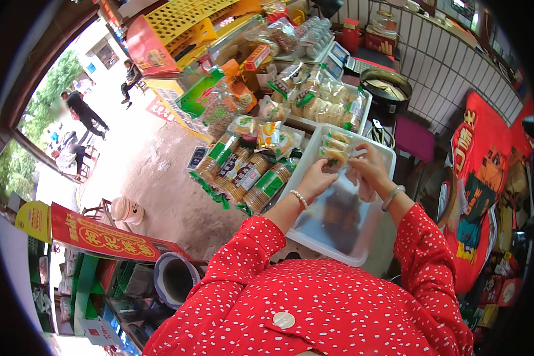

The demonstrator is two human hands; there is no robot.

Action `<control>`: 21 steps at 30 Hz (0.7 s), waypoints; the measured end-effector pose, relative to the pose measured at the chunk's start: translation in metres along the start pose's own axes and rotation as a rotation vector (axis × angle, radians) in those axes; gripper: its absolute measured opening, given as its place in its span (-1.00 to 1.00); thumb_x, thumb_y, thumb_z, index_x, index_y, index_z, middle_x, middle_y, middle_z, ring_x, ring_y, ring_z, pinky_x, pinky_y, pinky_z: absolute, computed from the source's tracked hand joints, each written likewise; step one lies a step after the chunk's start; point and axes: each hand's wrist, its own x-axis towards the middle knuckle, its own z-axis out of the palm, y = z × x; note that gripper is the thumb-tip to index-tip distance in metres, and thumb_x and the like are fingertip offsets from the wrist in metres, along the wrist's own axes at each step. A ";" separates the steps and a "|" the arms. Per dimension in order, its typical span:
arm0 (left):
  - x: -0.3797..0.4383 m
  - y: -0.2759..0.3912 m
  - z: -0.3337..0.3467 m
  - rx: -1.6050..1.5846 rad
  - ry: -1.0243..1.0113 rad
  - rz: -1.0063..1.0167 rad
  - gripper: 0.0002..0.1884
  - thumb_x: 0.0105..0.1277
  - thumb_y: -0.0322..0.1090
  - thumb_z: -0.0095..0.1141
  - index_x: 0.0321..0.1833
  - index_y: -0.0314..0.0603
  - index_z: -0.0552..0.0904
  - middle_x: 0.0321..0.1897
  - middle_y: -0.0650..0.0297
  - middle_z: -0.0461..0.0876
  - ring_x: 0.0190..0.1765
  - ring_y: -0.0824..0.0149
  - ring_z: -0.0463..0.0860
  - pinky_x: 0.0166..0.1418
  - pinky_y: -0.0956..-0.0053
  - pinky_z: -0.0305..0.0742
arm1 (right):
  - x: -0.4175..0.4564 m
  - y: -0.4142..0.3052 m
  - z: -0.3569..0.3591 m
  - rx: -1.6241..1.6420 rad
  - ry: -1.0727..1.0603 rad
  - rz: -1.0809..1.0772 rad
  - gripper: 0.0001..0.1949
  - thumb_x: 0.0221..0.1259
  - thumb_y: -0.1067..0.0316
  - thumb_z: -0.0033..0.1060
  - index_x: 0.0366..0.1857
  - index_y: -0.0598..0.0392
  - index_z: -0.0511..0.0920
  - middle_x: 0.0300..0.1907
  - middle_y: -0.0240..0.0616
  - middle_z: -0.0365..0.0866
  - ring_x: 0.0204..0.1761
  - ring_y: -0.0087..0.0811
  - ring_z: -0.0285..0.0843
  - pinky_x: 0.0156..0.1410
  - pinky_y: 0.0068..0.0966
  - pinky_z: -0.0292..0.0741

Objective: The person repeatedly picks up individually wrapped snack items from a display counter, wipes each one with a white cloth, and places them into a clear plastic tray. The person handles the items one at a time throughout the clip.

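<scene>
In front of me sits a white plastic tray (329, 240), with a clear bag of round pastries (337, 149) at its far end. My left hand (319, 179) touches the near left edge of that bag with thumb and fingers. At the bag's right side is my right hand (370, 165), its fingers bent; whether they grip the plastic cannot be made out. Beyond, a second white tray (366, 109) holds several bagged pastries (329, 107). Left of my left hand lie clear packs of round biscuits (251, 175) with green ends.
A scale with a keypad (338, 60) stands at the back, near a dark round pot (386, 89). A magenta stool (414, 139) is at the right, beside red hanging packaging (480, 147). A lilac-rimmed bin (175, 278) stands lower left. People are outside at the left.
</scene>
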 end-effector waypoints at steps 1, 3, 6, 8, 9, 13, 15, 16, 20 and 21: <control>-0.001 -0.003 -0.002 0.029 0.049 0.051 -0.46 0.13 -0.35 0.18 0.21 -0.23 0.36 0.01 0.29 0.47 -0.07 0.43 0.50 -0.07 0.54 0.43 | -0.005 -0.009 -0.008 -0.009 -0.032 0.045 -0.65 -0.11 0.33 0.27 -0.21 0.22 0.47 -0.56 -0.16 0.60 -0.49 -0.46 0.58 -0.40 -0.52 0.48; -0.007 0.003 -0.014 0.150 0.083 0.185 -0.54 0.15 -0.41 0.16 0.14 -0.29 0.44 -0.08 0.27 0.54 -0.13 0.43 0.56 -0.08 0.58 0.47 | 0.004 0.020 -0.016 0.039 -0.034 0.033 -0.70 -0.01 0.30 0.23 -0.23 0.24 0.47 -0.57 -0.19 0.58 -0.52 -0.48 0.55 -0.43 -0.55 0.46; -0.031 0.031 -0.055 0.353 0.349 0.468 -0.76 0.15 -0.41 0.18 -0.12 -0.32 0.61 -0.31 0.20 0.67 -0.25 0.47 0.61 -0.17 0.59 0.51 | -0.020 -0.003 -0.028 0.472 -0.028 0.314 -0.74 0.19 0.24 0.13 -0.29 0.26 0.46 -0.57 -0.29 0.51 -0.57 -0.53 0.47 -0.48 -0.62 0.42; -0.029 0.041 -0.090 0.529 0.657 0.480 -0.83 0.14 -0.40 0.17 -0.22 -0.29 0.64 -0.40 0.22 0.69 -0.35 0.48 0.63 -0.21 0.58 0.51 | -0.035 -0.004 -0.032 0.631 -0.058 0.357 -0.74 0.22 0.21 0.12 -0.28 0.24 0.46 -0.51 -0.33 0.49 -0.54 -0.57 0.45 -0.50 -0.64 0.41; -0.025 0.041 -0.111 0.586 0.793 0.466 -0.84 0.16 -0.37 0.16 -0.24 -0.27 0.65 -0.40 0.19 0.69 -0.36 0.42 0.65 -0.23 0.56 0.51 | -0.042 -0.004 -0.030 0.631 -0.083 0.338 -0.74 0.21 0.21 0.13 -0.26 0.24 0.46 -0.49 -0.32 0.49 -0.54 -0.57 0.45 -0.49 -0.64 0.41; -0.018 0.038 -0.170 0.814 0.801 0.175 -0.70 0.07 -0.10 0.17 -0.26 -0.16 0.66 -0.37 0.12 0.67 -0.26 0.16 0.64 -0.15 0.34 0.49 | -0.069 -0.036 -0.023 0.313 -0.352 0.245 -0.58 0.00 0.31 0.30 -0.03 0.20 0.43 -0.35 -0.26 0.55 -0.39 -0.50 0.52 -0.40 -0.61 0.45; -0.013 0.042 -0.180 0.815 0.789 0.183 -0.65 0.07 -0.05 0.18 -0.23 -0.17 0.66 -0.38 0.13 0.67 -0.27 0.16 0.64 -0.16 0.35 0.48 | -0.076 -0.012 -0.013 -0.091 -0.396 -0.139 -0.41 -0.16 0.31 0.42 0.08 0.12 0.41 -0.22 -0.20 0.52 -0.20 -0.36 0.54 -0.20 -0.46 0.52; -0.014 0.042 -0.188 0.872 0.838 0.215 -0.67 0.07 -0.07 0.17 -0.23 -0.16 0.66 -0.35 0.12 0.67 -0.25 0.15 0.64 -0.15 0.34 0.48 | -0.086 -0.022 -0.009 -0.463 -0.356 -0.359 -0.49 -0.13 0.36 0.31 0.03 0.10 0.43 -0.10 -0.07 0.50 -0.05 -0.20 0.49 0.00 -0.37 0.48; -0.005 0.055 -0.219 1.032 0.877 0.154 -0.61 0.10 -0.03 0.10 -0.19 -0.20 0.65 -0.20 0.04 0.64 -0.10 0.06 0.60 -0.06 0.31 0.46 | -0.099 -0.024 0.002 -0.782 -0.524 -0.490 -0.66 -0.02 0.36 0.12 -0.09 0.10 0.44 -0.13 -0.04 0.50 -0.09 -0.08 0.49 -0.05 -0.28 0.48; -0.005 0.064 -0.218 1.073 0.855 0.101 -0.58 0.11 0.00 0.08 -0.19 -0.22 0.65 -0.19 0.02 0.63 -0.08 0.05 0.59 -0.04 0.31 0.46 | -0.103 -0.027 0.002 -0.831 -0.574 -0.425 -0.70 0.03 0.35 0.08 -0.11 0.10 0.44 -0.16 -0.07 0.52 -0.14 -0.08 0.52 -0.09 -0.27 0.49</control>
